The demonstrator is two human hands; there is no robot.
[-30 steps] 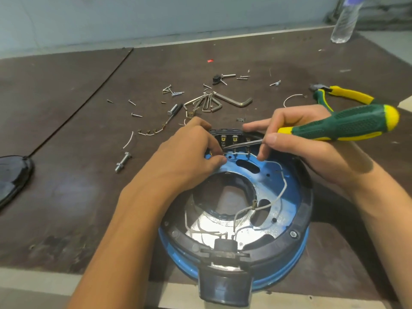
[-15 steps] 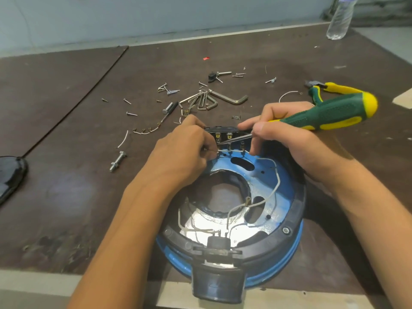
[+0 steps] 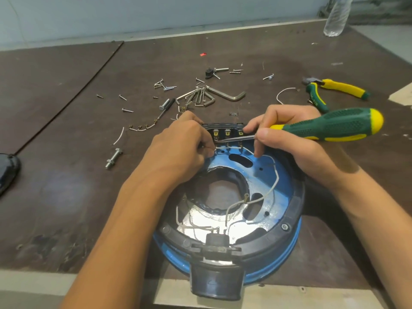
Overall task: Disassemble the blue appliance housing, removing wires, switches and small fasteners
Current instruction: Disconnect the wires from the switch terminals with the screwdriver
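- The worktop [image 3: 66, 175] is dark brown board, scuffed and stained. A thin seam [image 3: 66, 103] runs across it diagonally, far to the left of the blue housing [image 3: 283, 181].
- Behind the housing, a pale wall [image 3: 156, 14] closes the far side, and a clear plastic bottle [image 3: 335, 16] stands at the worktop's far right corner.
- The round, black-rimmed housing lies flat at the near edge of the worktop with its open inside facing up.
- Its black stub [image 3: 216, 284] points toward the person and its switch block [image 3: 227, 130] sits on the far rim, so that line runs straight away from the person.
- The left hand [image 3: 178, 157] rests on the housing's far left rim, fingers curled in, pinching the end of a white wire [image 3: 275, 175] just below the switch block.
- The right hand [image 3: 289, 139] grips a green and yellow screwdriver [image 3: 334, 126]. Its long axis lies left to right, the handle out past the housing's right side and the tip at the switch terminals.
- Beyond the housing lie scattered screws [image 3: 165, 85] and hex keys [image 3: 214, 94], with pliers [image 3: 334, 88] to the far right.
- A bolt [image 3: 114, 157] lies to the left of the housing.
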